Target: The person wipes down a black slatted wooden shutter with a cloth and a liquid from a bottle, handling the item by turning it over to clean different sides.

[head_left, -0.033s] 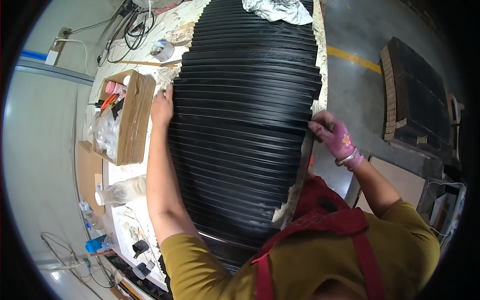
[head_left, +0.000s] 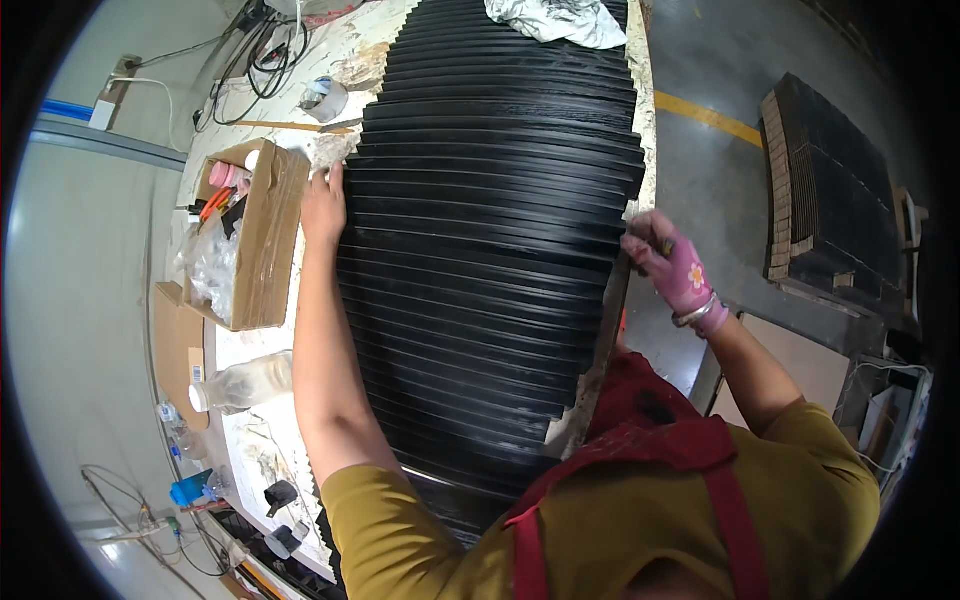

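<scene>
Long black ridged strips (head_left: 480,250) lie side by side across the table, packed into one broad row. My left hand (head_left: 324,205) is bare and rests at their left ends, its fingers stretched out and slightly apart. On the other side, my right hand (head_left: 668,262) wears a pink glove with a flower on it. Its fingers are curled together just beside the strips' right ends. Something small and dark shows among those fingers, too small to name.
An open cardboard box (head_left: 275,240) of bottles and plastic bags stands left of my arm, near a cloudy bottle (head_left: 245,385). A cup (head_left: 323,100) sits farther off. White crumpled cloth (head_left: 560,20) lies on the far strips. Stacked dark panels (head_left: 835,190) stand on the floor at right.
My right hand has shifted slightly right, away from the strip ends. The fingers of my left hand have moved a little at the left ends.
</scene>
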`<action>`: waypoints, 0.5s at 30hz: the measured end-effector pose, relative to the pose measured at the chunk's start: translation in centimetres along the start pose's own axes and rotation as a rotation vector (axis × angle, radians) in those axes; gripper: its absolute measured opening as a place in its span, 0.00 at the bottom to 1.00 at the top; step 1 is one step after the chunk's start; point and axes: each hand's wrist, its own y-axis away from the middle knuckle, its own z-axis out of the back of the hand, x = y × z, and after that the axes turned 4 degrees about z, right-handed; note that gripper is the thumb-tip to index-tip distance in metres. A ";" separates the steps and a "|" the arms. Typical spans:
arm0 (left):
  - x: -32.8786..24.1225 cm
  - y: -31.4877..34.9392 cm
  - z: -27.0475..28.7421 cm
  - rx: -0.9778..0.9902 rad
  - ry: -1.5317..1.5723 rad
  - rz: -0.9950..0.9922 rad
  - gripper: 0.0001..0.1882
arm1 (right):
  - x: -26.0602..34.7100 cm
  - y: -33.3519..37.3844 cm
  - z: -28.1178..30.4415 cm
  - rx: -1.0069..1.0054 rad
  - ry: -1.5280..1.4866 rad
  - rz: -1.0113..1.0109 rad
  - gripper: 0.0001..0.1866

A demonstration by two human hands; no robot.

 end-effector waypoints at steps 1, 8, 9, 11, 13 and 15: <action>-0.9 -0.6 -0.3 0.002 0.095 -0.021 0.30 | 0.1 -0.6 0.0 -0.030 0.017 0.037 0.14; -3.7 -0.9 -1.3 0.252 -0.117 0.101 0.32 | 0.0 -1.3 -0.1 -0.056 0.299 0.111 0.22; -3.1 -1.1 -1.4 0.258 -0.126 0.092 0.32 | 0.0 -1.5 0.0 -0.014 0.302 0.096 0.22; -1.8 -1.4 -1.4 0.278 -0.102 0.073 0.34 | -0.1 -1.8 -0.3 0.019 0.330 0.104 0.22; -0.3 -1.1 -1.1 0.221 -0.105 -0.012 0.35 | 0.1 -2.0 -0.2 0.072 0.370 0.116 0.22; 0.9 -0.2 0.4 0.121 -0.118 -0.122 0.33 | 0.0 -1.7 0.4 0.097 0.144 -0.051 0.21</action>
